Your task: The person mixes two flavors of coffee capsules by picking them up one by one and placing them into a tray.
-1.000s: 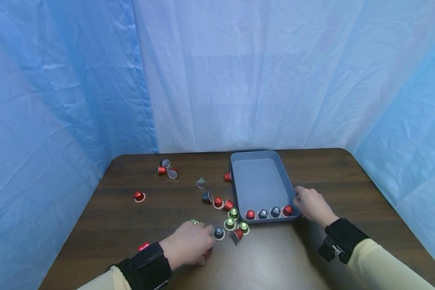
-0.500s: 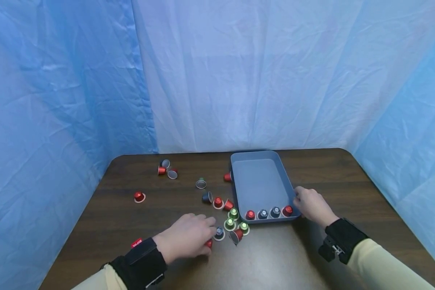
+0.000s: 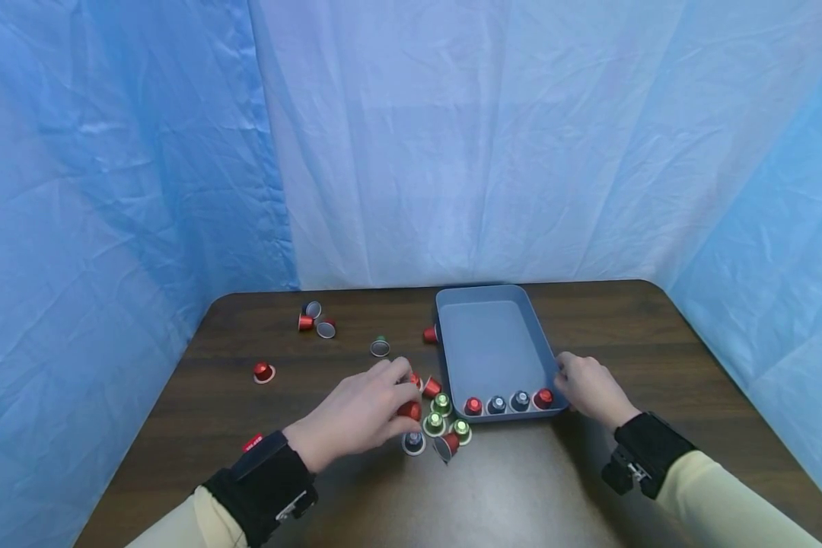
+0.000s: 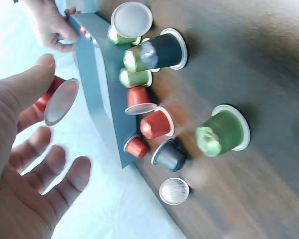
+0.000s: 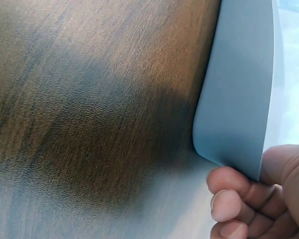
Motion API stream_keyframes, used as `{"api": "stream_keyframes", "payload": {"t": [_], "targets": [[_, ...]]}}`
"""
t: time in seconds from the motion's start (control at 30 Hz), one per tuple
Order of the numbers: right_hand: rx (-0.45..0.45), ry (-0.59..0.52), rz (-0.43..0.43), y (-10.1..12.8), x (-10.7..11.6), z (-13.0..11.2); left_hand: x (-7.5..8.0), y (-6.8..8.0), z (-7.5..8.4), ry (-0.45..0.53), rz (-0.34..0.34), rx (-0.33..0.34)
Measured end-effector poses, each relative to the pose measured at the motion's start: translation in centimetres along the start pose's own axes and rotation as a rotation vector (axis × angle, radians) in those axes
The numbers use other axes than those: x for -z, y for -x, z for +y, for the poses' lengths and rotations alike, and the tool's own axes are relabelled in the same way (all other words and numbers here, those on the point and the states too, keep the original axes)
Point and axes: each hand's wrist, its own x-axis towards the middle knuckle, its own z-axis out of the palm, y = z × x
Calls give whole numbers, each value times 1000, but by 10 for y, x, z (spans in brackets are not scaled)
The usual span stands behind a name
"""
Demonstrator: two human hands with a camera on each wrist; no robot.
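My left hand pinches a red coffee capsule between thumb and index finger, raised above the table. Its silver lid shows in the left wrist view, where the other fingers are spread. Beneath and past this hand, green capsules, a dark blue capsule and a red capsule lying on its side cluster beside a grey-blue tray. My right hand grips the tray's right rim near its front corner. A row of several red and blue capsules stands along the tray's front edge.
More capsules lie on the wooden table: a small group at the back left, a lone red capsule further left, and another red capsule against the tray's left side. Blue curtains enclose the table.
My left hand has lifted the red capsule off the table and carried it up and to the right, toward the tray. The right hand and tray have stayed put.
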Motion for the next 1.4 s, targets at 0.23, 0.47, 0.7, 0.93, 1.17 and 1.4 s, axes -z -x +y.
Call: {"api": "stream_keyframes", "payload": {"t": [0.23,0.47,0.7,0.93,1.17,1.4], "targets": [[-8,3,-2,0,1,-1,6,-16,1,19,74,28],[3,6,2,0,0,0,11,-40,1,4,76,71],[-5,10,3,-1,0,0,6,-67,-3,10,62,67],[-5,38,11,-3,-2,2,-8,-88,-2,-72,21,32],[14,34,20,-4,-4,4,-21,-99,4,-200,-34,22],[8,31,17,-3,-4,4,-34,-105,13,-316,-86,-7]]}}
